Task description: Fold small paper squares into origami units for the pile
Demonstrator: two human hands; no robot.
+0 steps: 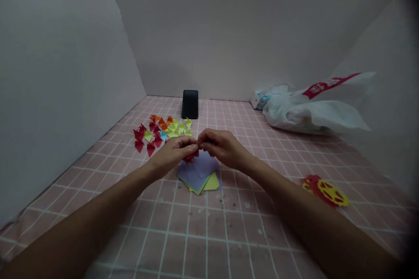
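Note:
Between my hands is a small piece of folded red paper [192,155], mostly hidden by fingers. My left hand [176,149] is closed on it, with the thumb pressed on top. My right hand [221,146] is closed as well, its thumb and fingertips pinched at the paper's upper right end. Both hands are just above a stack of coloured paper sheets [201,173], purple on top with green and yellow edges showing. Left of my left hand lie several small folded paper pieces [157,139] in red, orange, yellow and blue.
A black phone [190,104] leans upright near the back wall. At the back right sits a white plastic bag [304,115] beside a small box [258,100]. Yellow and red cut-out shapes [333,192] lie at the right. A pink checked cloth [196,239] covers the table.

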